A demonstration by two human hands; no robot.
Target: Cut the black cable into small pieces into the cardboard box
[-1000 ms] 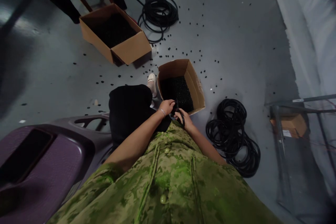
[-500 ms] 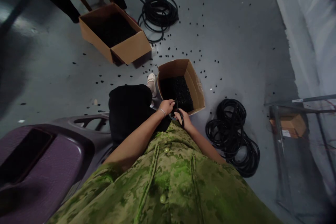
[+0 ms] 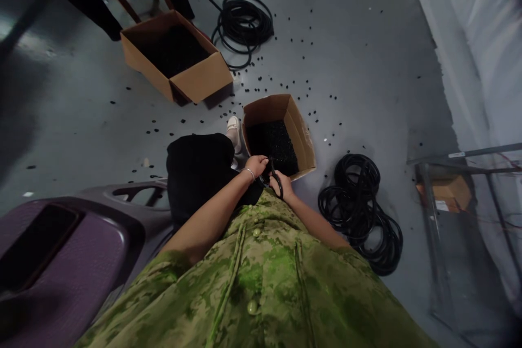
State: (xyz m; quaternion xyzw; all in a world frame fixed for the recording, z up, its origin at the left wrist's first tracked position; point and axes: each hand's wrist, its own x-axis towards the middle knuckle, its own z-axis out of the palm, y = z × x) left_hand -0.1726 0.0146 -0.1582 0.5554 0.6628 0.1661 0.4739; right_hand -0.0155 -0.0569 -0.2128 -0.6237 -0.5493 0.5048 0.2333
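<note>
While scissors (image 3: 278,182) are gripped, a box (image 3: 302,136) is set just beyond

The handles (image 3: 280,191) are wrapped by the right hand (image 3: 287,187). Beside them, the left hand (image 3: 256,165) is pinched closed; whether anything is held cannot be told.

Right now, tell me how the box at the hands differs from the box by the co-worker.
The near box sits by the left hand and right hand; the far box stands before the co-worker. The far box has a flap folded outward; the near box's visible walls stand up. The far box looks longer, the near box more compact. Both are brown, open-topped and hold black contents.
</note>
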